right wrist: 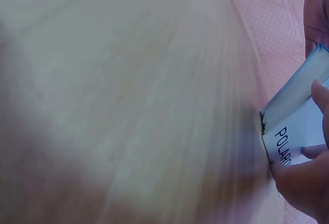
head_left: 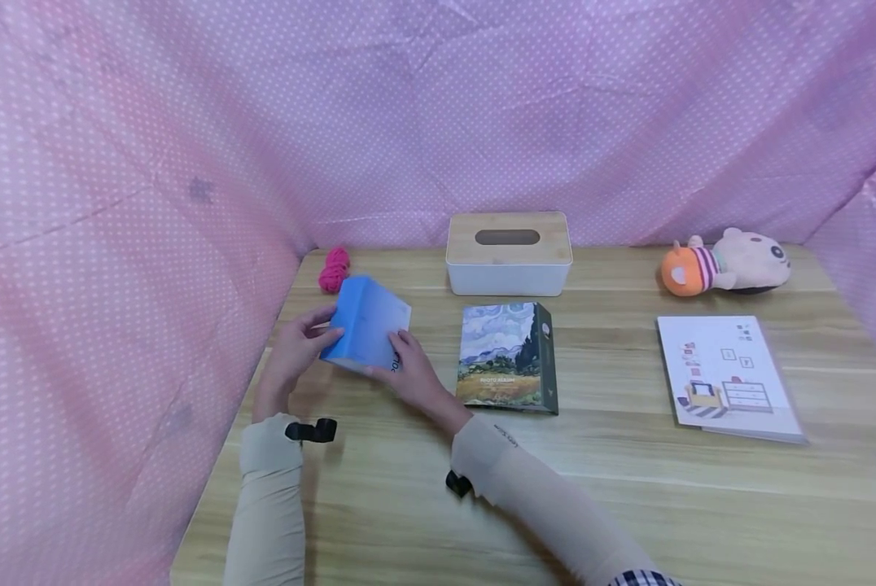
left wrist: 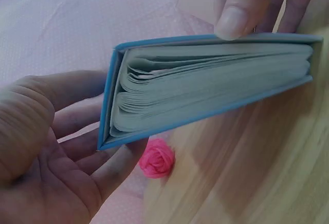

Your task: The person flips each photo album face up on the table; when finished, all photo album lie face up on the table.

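Here, blue book (head_left: 368,321): tilting over the left of the surface (head_left: 702,505), near pink yarn (head_left: 335,269).
Left hand (head_left: 291,350): its fingers are gripping the spine, maybe so the book is not slipping.
Right hand (head_left: 414,373): its fingers are clamping the loose side, perhaps stopping the pages from flopping.
Surface: pale wood is holding up a tissue box (head_left: 509,277), photo album (head_left: 502,350), doll (head_left: 751,260) and white book (head_left: 727,354).
Room: pink dotted cloth (head_left: 497,106) is hanging behind.

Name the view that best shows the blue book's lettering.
Right wrist: the lettering is large enough to read "POLAR". Head shows it small and partial; left wrist shows the book page-side, without lettering.
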Demonstrator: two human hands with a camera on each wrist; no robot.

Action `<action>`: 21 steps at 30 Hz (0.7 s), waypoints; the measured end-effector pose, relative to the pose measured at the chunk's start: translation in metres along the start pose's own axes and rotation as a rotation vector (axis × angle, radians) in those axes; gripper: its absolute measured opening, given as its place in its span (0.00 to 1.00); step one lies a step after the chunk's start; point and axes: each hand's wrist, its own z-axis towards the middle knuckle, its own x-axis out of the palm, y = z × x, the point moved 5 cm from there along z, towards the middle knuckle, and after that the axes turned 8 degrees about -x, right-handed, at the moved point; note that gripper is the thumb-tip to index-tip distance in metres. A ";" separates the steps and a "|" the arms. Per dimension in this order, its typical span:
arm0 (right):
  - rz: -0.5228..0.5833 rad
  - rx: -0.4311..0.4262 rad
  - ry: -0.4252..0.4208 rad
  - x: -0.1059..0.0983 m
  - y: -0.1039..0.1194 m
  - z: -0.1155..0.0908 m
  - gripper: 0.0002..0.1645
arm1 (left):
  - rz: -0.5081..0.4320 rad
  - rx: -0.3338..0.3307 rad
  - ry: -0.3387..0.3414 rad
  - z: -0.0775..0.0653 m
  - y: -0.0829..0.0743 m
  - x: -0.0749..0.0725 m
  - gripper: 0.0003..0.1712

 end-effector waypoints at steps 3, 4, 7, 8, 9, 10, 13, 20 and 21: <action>-0.026 0.019 -0.001 -0.001 -0.001 0.000 0.51 | 0.030 0.001 0.004 0.002 0.002 0.000 0.39; -0.030 0.023 -0.003 -0.001 -0.002 0.000 0.50 | 0.040 -0.005 0.007 0.002 0.003 0.001 0.40; -0.051 0.021 0.005 0.001 -0.004 0.001 0.50 | 0.095 -0.016 0.014 0.003 0.007 0.001 0.41; -0.064 0.018 0.011 0.001 -0.004 0.001 0.49 | 0.116 -0.021 0.014 0.003 0.008 0.001 0.42; -0.076 0.015 0.018 0.002 -0.004 0.002 0.49 | 0.137 -0.023 0.017 0.003 0.008 0.001 0.42; -0.092 0.011 0.026 0.003 -0.004 0.002 0.49 | 0.153 -0.021 0.016 0.004 0.009 0.000 0.42; -0.160 -0.007 0.049 0.005 -0.004 0.002 0.49 | 0.193 -0.015 0.013 0.005 0.010 -0.001 0.40; -0.231 -0.026 0.037 0.006 -0.003 0.001 0.47 | 0.179 -0.100 0.028 0.009 0.023 -0.003 0.37; -0.223 -0.016 0.032 0.007 -0.003 0.001 0.47 | 0.162 -0.121 0.034 0.010 0.028 -0.003 0.37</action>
